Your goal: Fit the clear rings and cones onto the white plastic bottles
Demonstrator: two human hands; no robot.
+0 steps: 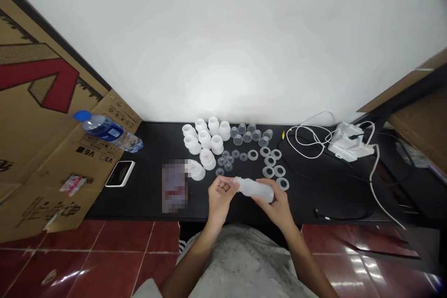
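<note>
My right hand (277, 205) is wrapped round a small translucent white bottle (256, 189) that lies sideways above the front of the black table (153, 191). My left hand (220, 195) is curled at the bottle's neck end, its fingertips pinched on a small clear part I cannot make out. Just beyond the hands lie white plastic cups (206, 139), small clear caps (244, 135) and clear flat rings (272, 163), laid out in groups.
A flattened cardboard box (42, 149) leans at the left with a water bottle (108, 131) on it. A phone (120, 173) lies near the table's left edge. A white power strip (349, 144) with white cables sits at the right. A blurred patch (174, 185) lies near the cups.
</note>
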